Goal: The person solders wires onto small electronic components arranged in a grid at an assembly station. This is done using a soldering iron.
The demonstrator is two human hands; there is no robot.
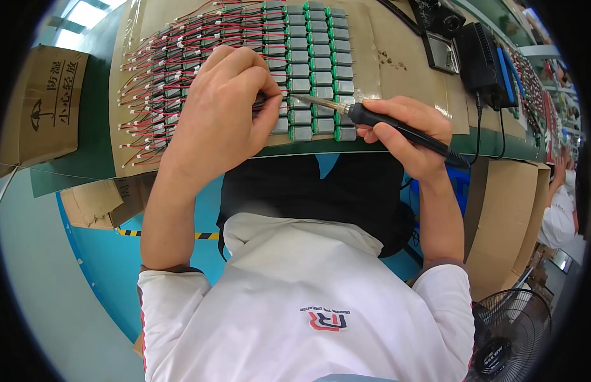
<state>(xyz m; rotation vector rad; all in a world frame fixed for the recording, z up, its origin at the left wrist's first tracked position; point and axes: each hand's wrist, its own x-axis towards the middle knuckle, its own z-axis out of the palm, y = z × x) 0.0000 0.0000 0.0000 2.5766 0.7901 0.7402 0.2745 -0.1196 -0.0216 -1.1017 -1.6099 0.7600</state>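
Observation:
Rows of small grey motor-like blocks with green ends [300, 134] lie on a cardboard sheet [365, 70]. Those on the left carry red and black leads with white plugs [133, 127]. My left hand [222, 105] is over these rows, thumb and forefinger pinched together on a thin wire; something dark shows inside its curled fingers. In my right hand [413, 130] is a soldering iron [388, 124] with a black handle, held from the right. Its metal tip points left, close to my left fingertips and above the blocks. Whether the tip touches anything is hard to see.
A black soldering station [483, 63] stands at the back right, its cable hanging beside it, with a metal tray [442, 52] next to it. Cardboard boxes stand left [44, 108] and right [505, 216]. A black fan [508, 337] is low right. Another person's sleeve [559, 216] shows far right.

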